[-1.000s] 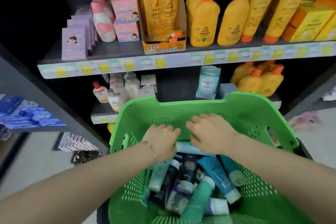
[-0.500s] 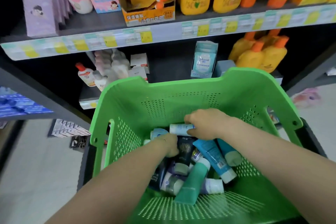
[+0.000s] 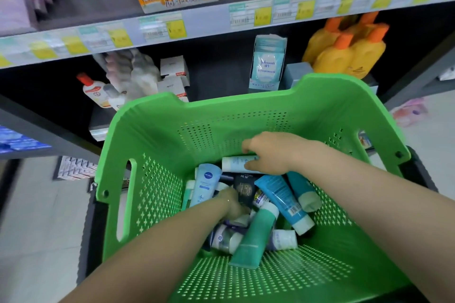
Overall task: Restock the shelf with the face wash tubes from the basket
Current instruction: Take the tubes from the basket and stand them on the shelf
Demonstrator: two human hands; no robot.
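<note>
No face wash tubes [image 3: 259,198] are seen on the shelf [image 3: 103,11] in this view. Every tube that can be made out lies in the green basket [image 3: 152,135], which stands just in front of the shelves. The task is therefore judged to be at the picking stage, with the placing of most, perhaps all, of the load left to be done.

The right hand [image 3: 268,152] is closed around a pale tube [image 3: 234,163] that lies crosswise at the far side of the pile. The left hand [image 3: 234,204] is pushed down among the tubes. Its fingers are hidden, so it cannot be told whether anything is gripped.

One basket and two hands are counted. At least nine tubes can be told apart:
- the pale tube in the right hand
- one light-blue tube [image 3: 205,184] by the left wall
- one dark tube [image 3: 245,190]
- two blue tubes [image 3: 283,202] with pale caps
- one teal tube [image 3: 253,236] lying on top
- one white-capped tube [image 3: 283,240] beneath the teal one
- one silvery tube [image 3: 225,238]
- one thin green tube [image 3: 189,192] at the far left

More may be buried, so no full count can be given.

On the lower shelf at least three yellow bottles [image 3: 344,54] with orange caps, one pale-blue sachet pack [image 3: 267,61] and at least two white boxes [image 3: 173,76] are counted.
</note>
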